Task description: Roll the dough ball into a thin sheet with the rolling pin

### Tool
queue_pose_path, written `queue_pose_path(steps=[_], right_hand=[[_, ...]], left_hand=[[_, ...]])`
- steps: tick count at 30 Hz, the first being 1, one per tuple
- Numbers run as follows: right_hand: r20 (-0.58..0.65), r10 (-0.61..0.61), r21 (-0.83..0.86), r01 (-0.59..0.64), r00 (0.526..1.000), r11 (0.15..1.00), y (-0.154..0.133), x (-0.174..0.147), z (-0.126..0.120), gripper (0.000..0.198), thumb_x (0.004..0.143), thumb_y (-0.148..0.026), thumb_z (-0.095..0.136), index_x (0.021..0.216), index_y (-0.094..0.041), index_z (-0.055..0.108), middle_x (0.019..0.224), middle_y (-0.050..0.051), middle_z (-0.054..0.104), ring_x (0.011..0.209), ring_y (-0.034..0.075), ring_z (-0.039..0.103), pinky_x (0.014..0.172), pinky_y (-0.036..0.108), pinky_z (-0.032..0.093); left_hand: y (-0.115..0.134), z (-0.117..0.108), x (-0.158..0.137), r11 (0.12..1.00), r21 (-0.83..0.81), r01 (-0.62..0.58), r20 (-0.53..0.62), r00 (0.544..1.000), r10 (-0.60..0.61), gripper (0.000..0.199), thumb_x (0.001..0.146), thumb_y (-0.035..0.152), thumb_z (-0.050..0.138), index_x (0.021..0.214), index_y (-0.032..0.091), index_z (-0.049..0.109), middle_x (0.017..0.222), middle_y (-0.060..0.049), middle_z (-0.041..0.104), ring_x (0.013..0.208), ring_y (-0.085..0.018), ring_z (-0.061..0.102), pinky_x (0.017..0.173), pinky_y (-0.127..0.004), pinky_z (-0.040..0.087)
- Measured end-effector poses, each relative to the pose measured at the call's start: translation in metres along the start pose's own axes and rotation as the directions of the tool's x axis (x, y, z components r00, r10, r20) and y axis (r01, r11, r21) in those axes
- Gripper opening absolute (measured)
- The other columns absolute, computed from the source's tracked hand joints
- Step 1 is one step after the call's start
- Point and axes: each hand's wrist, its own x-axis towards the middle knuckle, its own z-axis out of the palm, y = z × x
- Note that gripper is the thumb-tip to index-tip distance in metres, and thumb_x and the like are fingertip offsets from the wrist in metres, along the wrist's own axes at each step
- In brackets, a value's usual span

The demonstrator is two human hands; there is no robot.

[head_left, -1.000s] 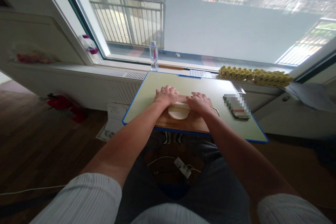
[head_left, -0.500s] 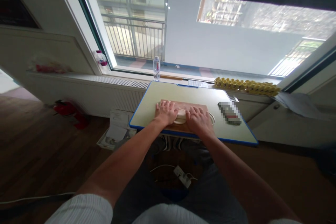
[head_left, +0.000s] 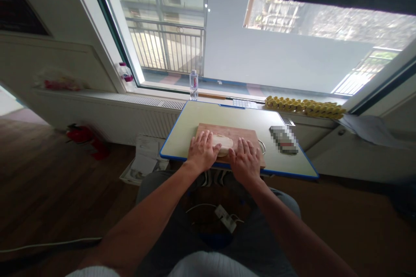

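A pale, oval slab that looks like dough [head_left: 223, 143] lies on a wooden cutting board [head_left: 245, 134] with a metal handle at its right end. My left hand [head_left: 202, 150] rests over the left part of the dough, its fingers stretched forward and the thumb reaching across the near side. Flat on the right of the board is my right hand [head_left: 245, 159], fingers extended, its thumb near the dough's right end. The palms hide what lies beneath them.
The board sits on a small blue-edged table [head_left: 182, 132]. A blurred dark object [head_left: 284, 140] lies at its right. Behind, the sill holds a water bottle [head_left: 193, 85] and yellow egg trays [head_left: 303, 107]. A power strip [head_left: 225, 218] and a fire extinguisher [head_left: 86, 138] are on the floor.
Both hands have drawn back toward me, the left also slightly leftward. More of the dough's top and of the board behind it now shows.
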Motion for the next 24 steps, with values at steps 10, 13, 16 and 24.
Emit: queue_pose_path(steps=[10,13,16,24], right_hand=[[0.013,0.010,0.016,-0.010,1.000,1.000,-0.002,0.016,-0.002,0.064,0.113,-0.046,0.027,0.158,-0.007,0.052,0.163,0.019,0.053,0.152,0.036,0.042,0.126,0.059,0.023],[0.033,0.022,0.014,-0.023,0.999,1.000,-0.003,0.023,-0.005,0.063,0.113,-0.046,0.028,0.157,-0.008,0.053,0.162,0.019,0.054,0.151,0.036,0.043,0.125,0.059,0.025],[0.056,0.030,0.004,-0.031,0.998,1.000,-0.004,0.030,-0.008,0.061,0.113,-0.045,0.029,0.155,-0.011,0.056,0.160,0.018,0.056,0.150,0.036,0.044,0.124,0.058,0.027],[0.082,0.015,-0.017,-0.014,0.996,1.000,-0.002,0.052,-0.012,0.057,0.113,-0.045,0.030,0.150,-0.015,0.060,0.155,0.017,0.061,0.145,0.036,0.047,0.121,0.057,0.027]], left_hand=[[0.000,-0.001,0.021,1.000,-0.009,0.020,0.055,0.998,-0.019,0.067,0.109,0.053,0.030,0.162,0.017,0.049,0.170,-0.011,0.047,0.158,-0.030,0.038,0.131,-0.057,0.029],[0.001,-0.001,0.030,1.000,-0.002,0.026,0.079,0.997,-0.026,0.066,0.109,0.053,0.028,0.161,0.019,0.051,0.170,-0.010,0.047,0.157,-0.031,0.040,0.130,-0.059,0.029],[0.001,-0.001,0.038,1.000,0.003,0.030,0.091,0.995,-0.030,0.065,0.108,0.053,0.027,0.159,0.022,0.053,0.168,-0.010,0.050,0.155,-0.032,0.041,0.129,-0.060,0.030],[0.001,-0.002,0.059,0.998,0.002,0.056,0.151,0.987,-0.056,0.061,0.107,0.054,0.026,0.150,0.026,0.060,0.165,-0.010,0.053,0.150,-0.034,0.046,0.126,-0.063,0.030]])
